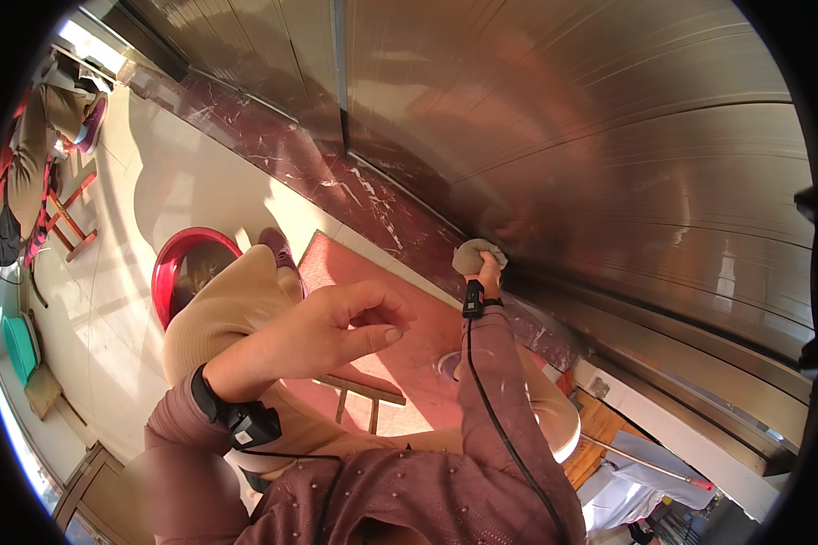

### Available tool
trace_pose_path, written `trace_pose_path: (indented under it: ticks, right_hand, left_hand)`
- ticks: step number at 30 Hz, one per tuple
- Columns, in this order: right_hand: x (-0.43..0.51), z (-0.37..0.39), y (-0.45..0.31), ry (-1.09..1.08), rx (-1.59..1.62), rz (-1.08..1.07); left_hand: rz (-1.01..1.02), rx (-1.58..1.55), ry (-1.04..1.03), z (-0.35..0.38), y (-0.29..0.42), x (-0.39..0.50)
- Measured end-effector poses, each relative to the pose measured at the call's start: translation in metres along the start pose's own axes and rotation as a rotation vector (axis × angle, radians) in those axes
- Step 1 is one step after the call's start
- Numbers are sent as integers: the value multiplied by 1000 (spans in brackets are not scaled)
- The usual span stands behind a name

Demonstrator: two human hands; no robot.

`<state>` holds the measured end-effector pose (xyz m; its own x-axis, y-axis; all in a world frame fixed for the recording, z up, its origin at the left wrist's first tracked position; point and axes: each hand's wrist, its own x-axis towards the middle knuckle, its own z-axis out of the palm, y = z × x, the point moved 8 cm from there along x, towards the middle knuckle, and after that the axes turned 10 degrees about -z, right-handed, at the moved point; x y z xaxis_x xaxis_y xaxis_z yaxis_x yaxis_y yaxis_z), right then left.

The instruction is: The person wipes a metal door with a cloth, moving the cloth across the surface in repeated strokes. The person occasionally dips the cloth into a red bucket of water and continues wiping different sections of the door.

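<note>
My right hand [491,269] grips a crumpled grey cloth [478,256] and presses it near the bottom edge of a shiny metal door panel [572,163], just above a dark red marble sill [382,211]. Over my knee, my left hand [341,327] hovers with curled fingers and nothing in it. A red plastic basin [167,272] with dark contents, apparently water, stands on the floor beside my leg, left of the sill.
A red mat [334,259] lies under my feet, with part of a wooden stool [361,390] below me. Another person [31,157] sits at the far left near a folding wooden stool [71,218]. A teal basin [19,349] leans by the left wall. A metal frame borders the panel at right.
</note>
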<state>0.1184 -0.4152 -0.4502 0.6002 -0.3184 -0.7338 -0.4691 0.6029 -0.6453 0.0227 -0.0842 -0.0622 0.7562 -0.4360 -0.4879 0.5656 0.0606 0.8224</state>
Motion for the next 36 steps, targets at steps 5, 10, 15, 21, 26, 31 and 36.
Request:
trace_pose_path:
  ticks: [5,10,15,21,26,31,36]
  right_hand:
    - [-22,98,53,-262,84,8]
    - [-77,258,120,-556,96,91]
    - [-151,330,110,-640,220,281]
    - [-226,325,6,-711,475,148]
    - [-323,316,-116,-1100,635,79]
    - [-363,274,-204,-1113,598,35]
    - [-292,231,-160,-773,391,-92]
  left_hand:
    - [-22,-20,-6,-5,5,-8]
    - [-8,13,53,-15,9,-4]
    - [161,-179,213,-46,30,-3]
    - [286,-272,485,-79,44,-12]
    - [293,-223,496,-80,42,-15]
    - [283,-247,492,-70,41,-16]
    - [303,-262,442,-56,44,-7]
